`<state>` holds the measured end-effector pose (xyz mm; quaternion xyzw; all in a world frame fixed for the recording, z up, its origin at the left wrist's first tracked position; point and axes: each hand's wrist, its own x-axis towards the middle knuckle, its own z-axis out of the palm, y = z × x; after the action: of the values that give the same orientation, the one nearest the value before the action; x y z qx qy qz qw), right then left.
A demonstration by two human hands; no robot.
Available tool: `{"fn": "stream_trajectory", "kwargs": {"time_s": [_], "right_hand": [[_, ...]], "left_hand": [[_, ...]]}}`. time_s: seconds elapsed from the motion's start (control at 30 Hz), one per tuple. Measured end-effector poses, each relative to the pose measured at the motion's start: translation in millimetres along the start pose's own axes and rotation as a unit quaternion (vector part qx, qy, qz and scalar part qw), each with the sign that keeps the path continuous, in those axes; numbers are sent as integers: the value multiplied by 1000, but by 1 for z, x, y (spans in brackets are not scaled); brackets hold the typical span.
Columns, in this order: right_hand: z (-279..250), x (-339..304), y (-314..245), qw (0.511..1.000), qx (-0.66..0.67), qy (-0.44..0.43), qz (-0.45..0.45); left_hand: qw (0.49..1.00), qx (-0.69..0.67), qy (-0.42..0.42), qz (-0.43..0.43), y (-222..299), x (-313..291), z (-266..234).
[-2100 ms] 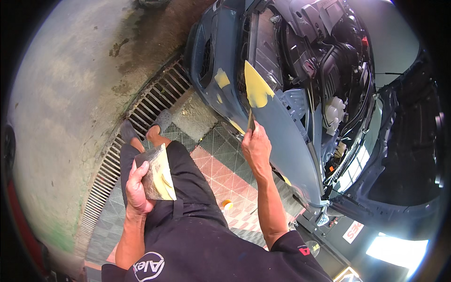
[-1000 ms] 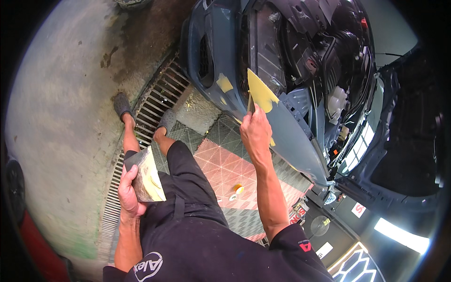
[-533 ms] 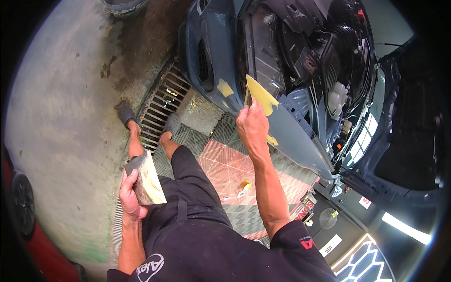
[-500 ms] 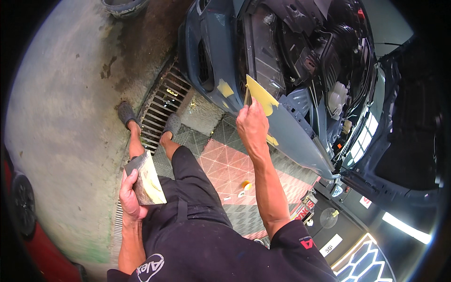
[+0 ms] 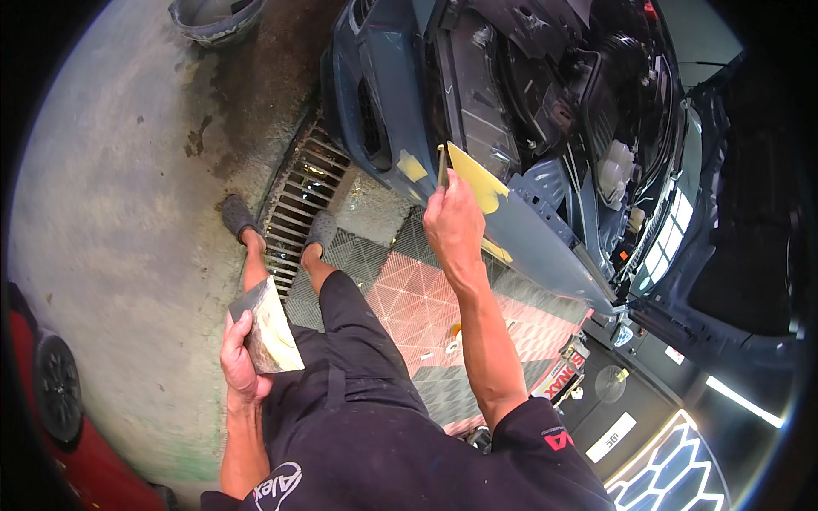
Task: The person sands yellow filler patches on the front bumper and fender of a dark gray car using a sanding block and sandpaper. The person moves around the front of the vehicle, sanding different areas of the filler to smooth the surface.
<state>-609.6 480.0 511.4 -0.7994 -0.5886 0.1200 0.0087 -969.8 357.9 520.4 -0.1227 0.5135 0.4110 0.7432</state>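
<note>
My left hand grips a flat mixing board, dark at its far corner and smeared with pale yellow body filler. Held out over the car's front corner, my right hand is closed on a thin putty spreader with yellow along its edge. Just beside the spreader, a broad patch of yellow filler covers the top of the grey fender. Smaller filler patches lie on the bumper and lower on the fender, partly behind my wrist. Whether the spreader touches the panel is hard to tell.
The open engine bay lies beyond the fender, with a raised hood at right. A metal drain grate runs by my feet. A roll of tape sits on the tiled floor. A red car stands at lower left, a tub at far left.
My right hand has drawn slightly left, and the spreader is now more edge-on and apart from the yellow patch. My left hand keeps its hold on the board. The whole view has shifted a little.
</note>
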Motion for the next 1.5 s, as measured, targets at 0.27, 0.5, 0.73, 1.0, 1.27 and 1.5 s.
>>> {"fn": "stream_trajectory", "kwargs": {"time_s": [0.27, 0.5, 0.73, 1.0, 1.27, 1.5], "right_hand": [[-16, -113, -43, 955, 171, 4, -242], [-21, -177, -2, 946, 163, -71, -271], [-15, -161, 74, 999, 16, -15, 43], [-25, -107, 80, 994, -58, -64, 64], [-23, -84, 82, 992, -98, -67, 44], [-11, -76, 80, 994, -96, -39, 31]], "left_hand": [[989, -57, -74, -112, -26, 46, 39], [983, -38, -153, -94, -4, 37, 69], [985, -35, -135, -98, 7, 42, 25], [991, -54, -76, -96, -24, 34, -8], [993, -68, -63, -78, -28, 31, -17], [994, -66, -45, -72, -29, 30, -23]]}}
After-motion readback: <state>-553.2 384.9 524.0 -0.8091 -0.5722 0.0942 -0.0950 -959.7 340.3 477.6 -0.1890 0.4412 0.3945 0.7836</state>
